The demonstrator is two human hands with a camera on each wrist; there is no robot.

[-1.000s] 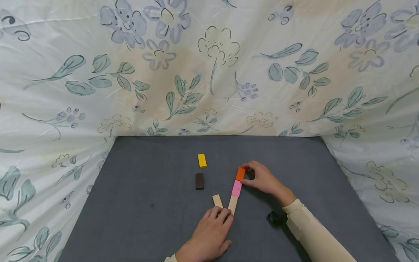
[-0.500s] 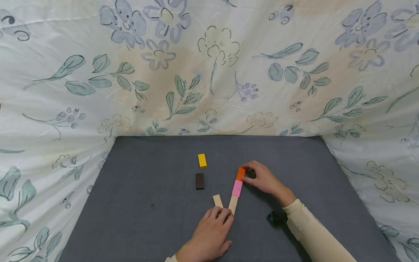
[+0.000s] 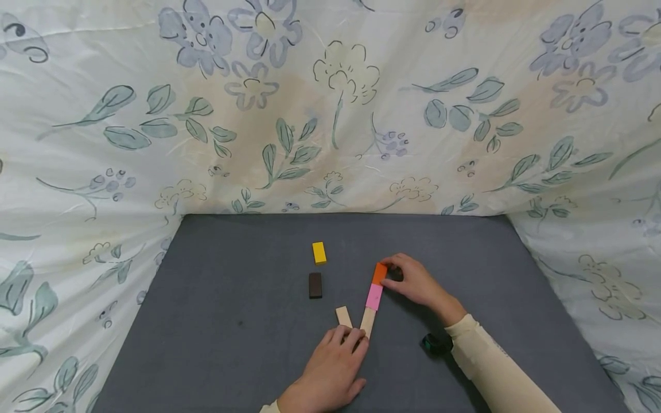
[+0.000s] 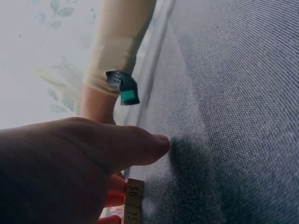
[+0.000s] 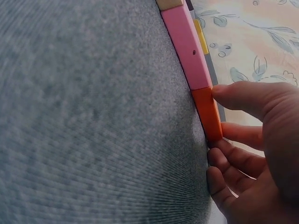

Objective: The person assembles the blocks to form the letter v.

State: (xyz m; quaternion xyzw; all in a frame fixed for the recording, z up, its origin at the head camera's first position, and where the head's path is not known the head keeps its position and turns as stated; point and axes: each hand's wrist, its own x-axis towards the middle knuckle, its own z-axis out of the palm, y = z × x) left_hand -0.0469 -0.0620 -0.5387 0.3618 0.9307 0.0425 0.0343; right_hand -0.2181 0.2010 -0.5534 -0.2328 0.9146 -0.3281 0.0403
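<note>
My right hand [image 3: 417, 282] pinches the orange block [image 3: 379, 273] between thumb and finger at the far end of a slanting row. The right wrist view shows that orange block [image 5: 207, 114] lying end to end with a pink block [image 5: 186, 49]. Nearer me, a plain wooden block [image 3: 368, 321] continues the row from the pink one. A second wooden block [image 3: 343, 316] slants away to its left. My left hand [image 3: 330, 364] rests its fingertips on the near ends of the wooden pieces, partly hiding them. In the left wrist view, wooden blocks stamped 50 [image 4: 134, 192] and 75 [image 4: 131, 214] touch its fingers.
A yellow block [image 3: 319, 253] and a dark brown block [image 3: 315, 285] lie apart, left of the row. Grey cloth [image 3: 222, 298] covers the table. Floral fabric [image 3: 341, 172] hangs at its back and sides. A black device [image 3: 436, 344] sits at my right wrist.
</note>
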